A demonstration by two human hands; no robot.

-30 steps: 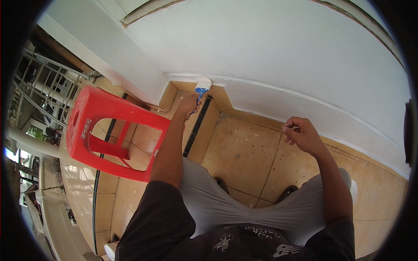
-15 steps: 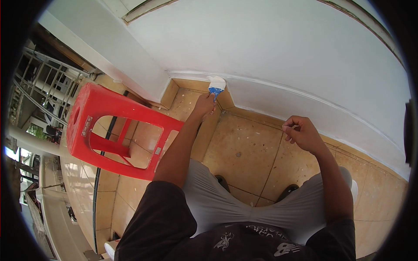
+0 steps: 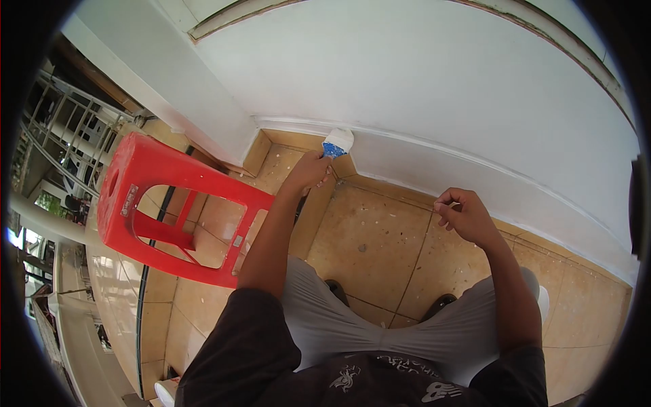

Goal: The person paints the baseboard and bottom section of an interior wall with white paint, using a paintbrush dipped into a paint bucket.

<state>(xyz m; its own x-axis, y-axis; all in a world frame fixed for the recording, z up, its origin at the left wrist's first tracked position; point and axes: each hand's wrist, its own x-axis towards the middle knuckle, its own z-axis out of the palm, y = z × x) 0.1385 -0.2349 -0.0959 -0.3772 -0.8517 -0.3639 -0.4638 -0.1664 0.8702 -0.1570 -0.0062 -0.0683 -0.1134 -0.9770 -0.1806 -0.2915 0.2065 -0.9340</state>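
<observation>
My left hand (image 3: 309,171) is closed round the handle of a paintbrush (image 3: 337,144) with a blue ferrule and white-coated bristles. The bristles lie at the foot of the white wall (image 3: 407,74), just above the tan skirting tiles near a corner. To the right, my right hand (image 3: 460,207) hovers over the floor by the wall, its fingers curled together with thumb near the fingertips. Whether anything small is between them I cannot make out.
A red plastic stool (image 3: 183,268) stands on its legs at my left. Tan floor tiles (image 3: 369,224) with white specks lie between my feet and the wall. A metal railing (image 3: 74,129) is at the far left.
The brush has shifted slightly along the wall's foot and its bristles now point more to the upper right. The whole view has moved a little; my right hand stays curled.
</observation>
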